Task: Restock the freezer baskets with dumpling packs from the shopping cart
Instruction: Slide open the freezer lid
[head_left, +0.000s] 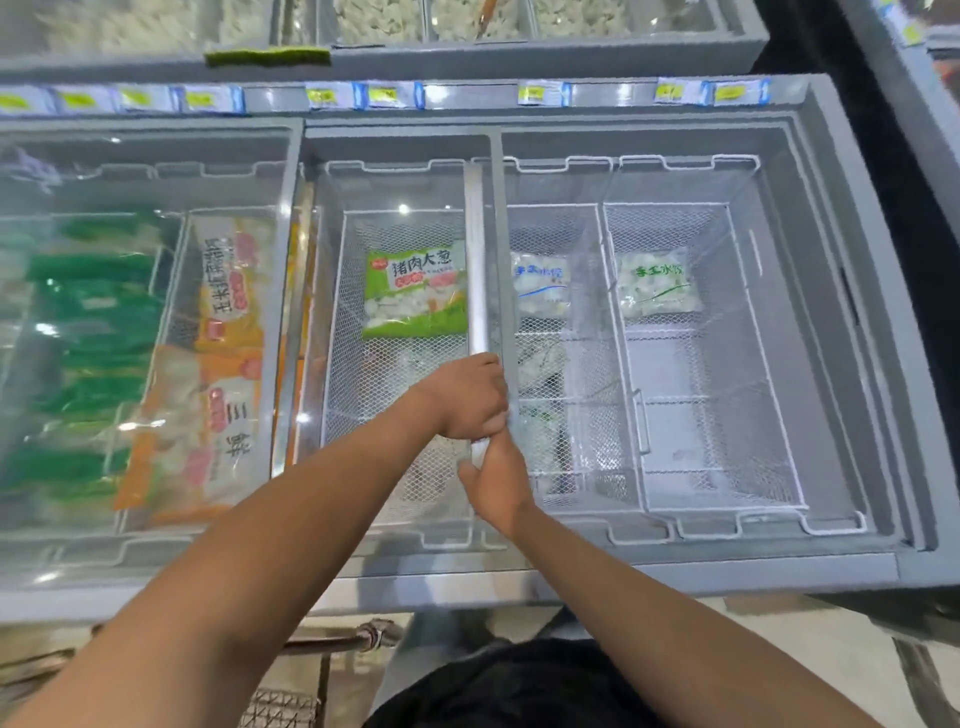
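With the left hand (470, 397) and right hand (496, 483) both clenched on the sliding lid handle (480, 270), the person does well to push evenly (no dumpling pack held), since the green dumpling pack (415, 291) lies beyond the fingers in the freezer basket (332, 332).

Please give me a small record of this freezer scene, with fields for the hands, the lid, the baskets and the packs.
left hand: closed on the sliding lid's metal handle bar
right hand: on the same bar, nearer the person
lid state: cannot tell whether opening or closing
left basket: one green dumpling pack at the far end
middle basket: one white and blue pack
right basket: one white and green pack
neighbouring freezer: closed, holds green and orange packs
cart: handle visible below, its contents not in view
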